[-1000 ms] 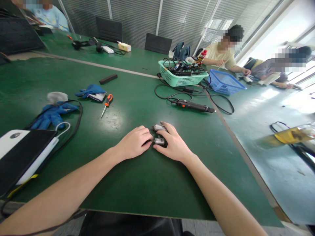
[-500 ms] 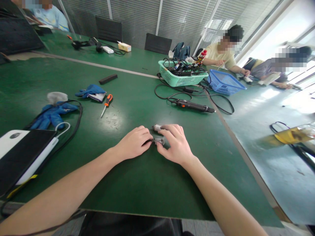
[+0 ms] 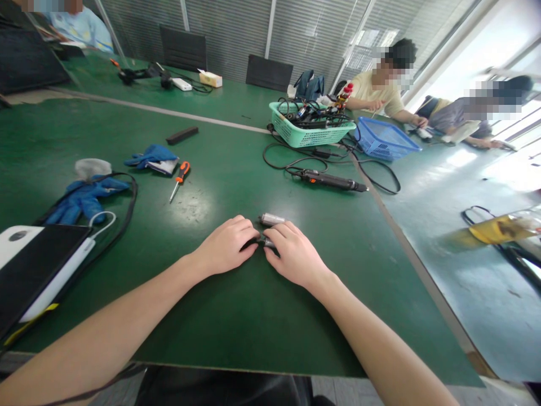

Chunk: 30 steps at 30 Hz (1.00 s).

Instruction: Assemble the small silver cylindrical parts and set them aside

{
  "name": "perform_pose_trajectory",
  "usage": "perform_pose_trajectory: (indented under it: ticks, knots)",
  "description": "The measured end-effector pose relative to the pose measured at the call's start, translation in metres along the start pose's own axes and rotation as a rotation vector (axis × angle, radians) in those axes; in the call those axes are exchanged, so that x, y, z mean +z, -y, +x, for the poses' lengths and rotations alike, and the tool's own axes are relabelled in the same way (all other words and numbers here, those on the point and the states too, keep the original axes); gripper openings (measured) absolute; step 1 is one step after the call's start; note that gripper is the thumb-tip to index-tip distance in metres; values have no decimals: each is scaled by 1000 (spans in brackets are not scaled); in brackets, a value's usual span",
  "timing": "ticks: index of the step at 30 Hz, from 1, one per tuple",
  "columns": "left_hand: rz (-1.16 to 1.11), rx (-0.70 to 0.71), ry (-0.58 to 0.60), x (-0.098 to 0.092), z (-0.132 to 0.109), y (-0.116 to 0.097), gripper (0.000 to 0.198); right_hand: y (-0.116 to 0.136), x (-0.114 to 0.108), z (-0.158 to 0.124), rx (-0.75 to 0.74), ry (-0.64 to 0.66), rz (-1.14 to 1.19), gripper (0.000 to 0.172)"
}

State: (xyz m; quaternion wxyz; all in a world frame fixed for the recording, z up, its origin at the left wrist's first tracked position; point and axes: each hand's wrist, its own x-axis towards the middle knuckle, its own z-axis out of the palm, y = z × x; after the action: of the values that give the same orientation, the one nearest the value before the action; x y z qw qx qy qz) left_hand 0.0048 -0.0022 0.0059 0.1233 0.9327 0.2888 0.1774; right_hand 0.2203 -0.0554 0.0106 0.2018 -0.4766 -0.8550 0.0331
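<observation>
My left hand rests low over the green table, its fingers closed around the dark end of a small metal cylinder. From the other side, my right hand has its fingers and thumb closed on the silvery body of that same cylinder, covering most of it. Just beyond the right fingertips lies a second metal cylinder, silvery with a dark narrow tip pointing left. The exact kind of both pieces is too small to make out.
A black electric screwdriver lies beyond my right hand, its cable running toward a green basket of tools. Beside that stands a blue basket. An orange-handled screwdriver, blue gloves and a power bank are at left.
My right hand has shifted slightly left and its fingers have closed over the nearer cylinder. The farther cylinder is now uncovered beyond the fingers. The left hand has barely moved.
</observation>
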Motion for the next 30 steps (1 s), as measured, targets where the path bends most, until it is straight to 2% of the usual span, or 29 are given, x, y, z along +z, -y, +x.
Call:
perform_pose_trajectory:
  ticks: [12,30]
  knots:
    - [-5,39,5,2,-1,1,15,-2,4,-2,21,-14,186,29]
    - [-24,22,-16,3,-2,1,21,0,2,-2,-8,-25,210,23]
